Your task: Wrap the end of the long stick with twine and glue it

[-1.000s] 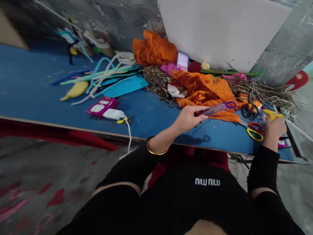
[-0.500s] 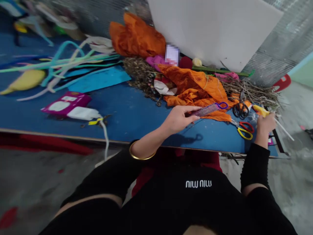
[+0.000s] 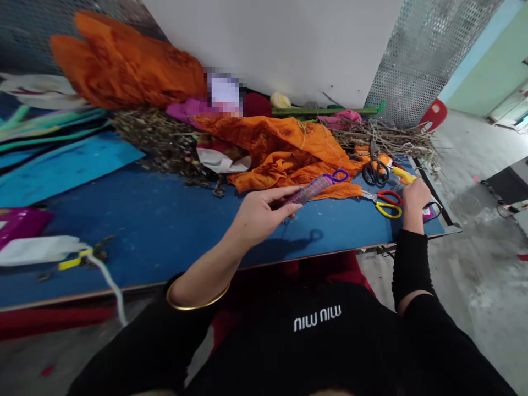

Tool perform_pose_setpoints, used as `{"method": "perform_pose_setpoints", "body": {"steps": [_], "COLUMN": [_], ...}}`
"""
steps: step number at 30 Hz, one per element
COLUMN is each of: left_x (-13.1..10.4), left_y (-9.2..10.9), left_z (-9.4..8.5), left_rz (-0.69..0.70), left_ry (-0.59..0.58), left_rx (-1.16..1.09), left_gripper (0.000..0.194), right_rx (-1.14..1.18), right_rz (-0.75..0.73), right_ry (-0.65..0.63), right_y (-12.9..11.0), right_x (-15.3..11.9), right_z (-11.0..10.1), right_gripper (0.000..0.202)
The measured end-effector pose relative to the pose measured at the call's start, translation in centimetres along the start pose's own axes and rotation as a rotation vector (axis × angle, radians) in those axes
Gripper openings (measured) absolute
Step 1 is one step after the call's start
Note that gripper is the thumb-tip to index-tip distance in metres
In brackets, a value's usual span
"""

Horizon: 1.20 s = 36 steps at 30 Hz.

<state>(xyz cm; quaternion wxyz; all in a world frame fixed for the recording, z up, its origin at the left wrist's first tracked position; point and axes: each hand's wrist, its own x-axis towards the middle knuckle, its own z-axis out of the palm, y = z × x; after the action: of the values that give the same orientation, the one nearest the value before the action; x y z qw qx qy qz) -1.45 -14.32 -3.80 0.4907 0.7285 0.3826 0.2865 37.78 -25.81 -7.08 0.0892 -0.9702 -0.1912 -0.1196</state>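
Note:
In my left hand (image 3: 259, 217), closed with thumb and fingers, is a slim rod wrapped in purple and grey thread (image 3: 309, 191), tilted up to the right. A purple loop (image 3: 340, 175) sticks out of its far end. My right hand (image 3: 416, 197) is closed around a yellow glue gun (image 3: 404, 175) at the table's right end; the hand hides much of it. Left of that hand lie scissors with one red and one yellow handle (image 3: 388, 204). Black-handled scissors (image 3: 375, 171) rest behind them. Crumpled orange cloth (image 3: 284, 148) spreads beyond my left hand.
Dried plant matter (image 3: 165, 146) and thin twigs (image 3: 391, 140) line the back of the blue table (image 3: 165, 231). At left are a blue sheet (image 3: 74, 165), a purple packet (image 3: 25, 223) and a power strip with a white cord (image 3: 111, 280). A white board (image 3: 289, 44) stands behind.
The view has swung to the right, so the table's things appear further left. My right hand has drawn the glue gun slightly nearer; the left still holds the wrapped rod.

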Motion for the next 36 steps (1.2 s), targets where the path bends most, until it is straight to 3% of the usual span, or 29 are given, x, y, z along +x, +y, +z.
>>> {"method": "perform_pose_setpoints", "body": {"steps": [6,9,11,13,16,19,21,23,26,28,32,36], "left_x": [-0.3,-0.4,-0.5,-0.7,-1.2,-1.6,-1.7,-1.7,-1.4,-1.2,-1.0,-1.0], "left_y": [0.2,0.8,1.3,1.9,2.8,3.3,3.4,3.3,2.9,2.7,2.3,2.1], "left_z": [0.4,0.5,0.3,0.2,-0.1,-0.5,-0.8,-0.9,-0.8,-0.3,1.2,2.4], "left_rz": [0.047,0.067,0.073,0.081,0.108,0.138,0.15,0.156,0.165,0.173,0.263,0.305], "left_ry": [-0.023,-0.075,-0.111,-0.147,-0.212,-0.256,-0.255,-0.245,-0.249,-0.247,-0.173,-0.068], "left_rx": [0.001,-0.035,-0.057,-0.09,-0.137,-0.142,-0.147,-0.155,-0.134,-0.098,0.029,0.203], "left_gripper": [0.052,0.049,0.049,0.047,0.046,0.04,0.036,0.036,0.037,0.037,0.036,0.036], "right_rx": [0.113,0.579,0.925,1.18,1.41,1.278,1.088,1.038,1.15,1.151,0.986,0.745], "right_rz": [-0.091,-0.359,-0.616,-0.831,-0.958,-1.11,-1.191,-1.17,-1.048,-1.062,-1.277,-1.499], "right_ry": [0.038,0.079,-0.077,-0.405,-0.788,-0.994,-1.079,-1.127,-1.1,-1.023,-0.763,-0.379], "right_y": [0.2,-1.4,-3.6,-6.4,-10.2,-12.3,-12.7,-12.8,-13.0,-13.4,-14.5,-14.0], "right_x": [-1.0,-2.6,-4.7,-7.4,-10.9,-11.9,-10.9,-9.2,-7.0,-6.7,-8.7,-11.7], "right_z": [-1.4,-2.1,-2.5,-2.8,-3.4,-4.4,-5.4,-6.6,-8.7,-10.4,-13.4,-14.6], "right_gripper": [0.042,0.039,0.038,0.047,0.064,0.058,0.05,0.05,0.048,0.041,0.03,0.03]}}
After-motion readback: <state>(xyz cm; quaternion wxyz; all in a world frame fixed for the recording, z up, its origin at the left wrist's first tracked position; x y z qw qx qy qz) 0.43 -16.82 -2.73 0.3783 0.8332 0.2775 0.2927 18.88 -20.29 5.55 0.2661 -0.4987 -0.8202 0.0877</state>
